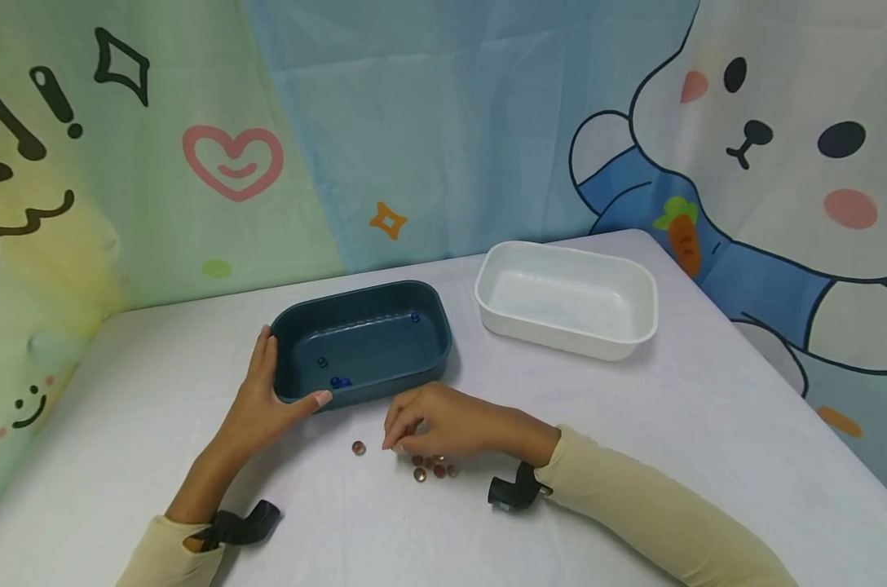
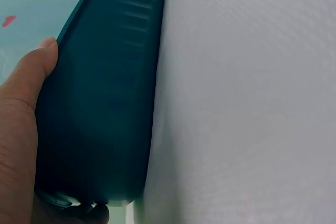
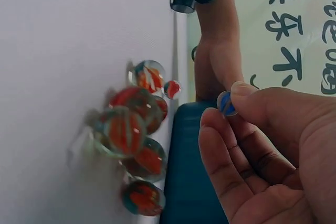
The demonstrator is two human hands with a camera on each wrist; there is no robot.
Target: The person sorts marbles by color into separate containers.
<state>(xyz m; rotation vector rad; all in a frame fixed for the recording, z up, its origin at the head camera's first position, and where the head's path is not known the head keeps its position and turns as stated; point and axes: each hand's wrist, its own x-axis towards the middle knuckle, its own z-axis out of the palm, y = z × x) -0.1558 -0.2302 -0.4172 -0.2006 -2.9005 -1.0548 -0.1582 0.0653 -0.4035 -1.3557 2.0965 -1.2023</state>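
Note:
A dark teal tray [image 1: 381, 346] stands on the table with several blue marbles [image 1: 339, 382] in it. My left hand [image 1: 260, 405] grips its near left corner, the thumb on the front rim and the fingers along the left side. In front of the tray, my right hand [image 1: 447, 420] pinches a blue marble [image 3: 227, 104] between thumb and fingertip, seen clearly in the right wrist view. Several orange-red glass marbles [image 3: 123, 131] lie clustered on the cloth below this hand, partly hidden by it in the head view. A single reddish marble [image 1: 359, 447] sits apart to their left.
A white tray [image 1: 568, 293] stands to the right of the teal one, with no marbles visible inside. White cloth [image 1: 385, 530] covers the table. Behind it hangs a cartoon-printed curtain [image 1: 443, 122]. A small black camera is strapped to each wrist.

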